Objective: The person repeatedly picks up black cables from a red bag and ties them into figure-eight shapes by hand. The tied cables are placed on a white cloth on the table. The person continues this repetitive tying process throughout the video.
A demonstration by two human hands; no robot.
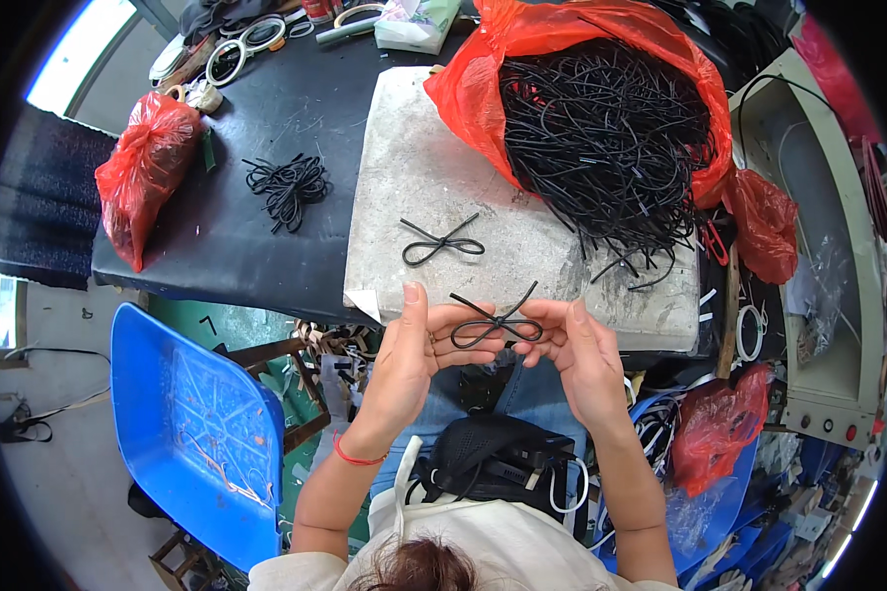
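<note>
Centrally in the head view, we see both hands palm up just beyond the near edge of a pale board, with a black cord bow bridging their fingers. Our left hand is loosely open, fingers under the left loop, thumb raised clear; our right hand is similarly relaxed, fingertips at the right loop, though we cannot tell whether any fingers pinch the cord. To handle it well, we would keep the touch light, steady the knot, match the 2 loops and leave the 2 tails even, since smooth round cord probably slips easily. Above it, left of centre, a second bow lies flat on the board's scuffed, mottled surface. At upper right, a crinkled, shiny red plastic bag gapes around a tangled heap of thin black cords; at upper left, a looped cord bundle rests on the dark, smooth table.
</note>
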